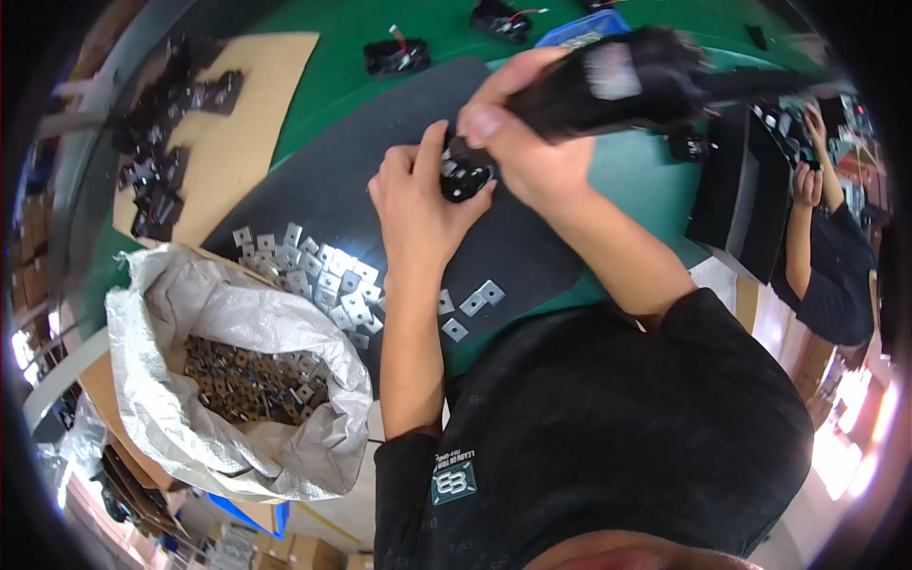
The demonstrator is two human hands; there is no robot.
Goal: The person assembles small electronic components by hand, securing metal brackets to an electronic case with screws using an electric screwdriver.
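Observation:
My left hand (418, 204) is closed around a small glossy black part (464, 186), pressing it on the dark grey mat (532, 252). In my right hand (546, 161) is a black power screwdriver (608, 85), its body slanting up to the right. The tool's front end meets the black part close to my left fingertips; the exact contact is hidden. Beside my left forearm lies a pile of square silver metal plates (347, 285), each with a hole. Several more loose plates (473, 303) rest to the right of that forearm.
A white woven sack (233, 294) full of small metal pieces stands at lower left. Black parts lie on a cardboard sheet (261, 123). A wired black part (397, 57) and a blue tray (608, 21) are at the far side. To the right are a black box (727, 180) and another person (836, 256).

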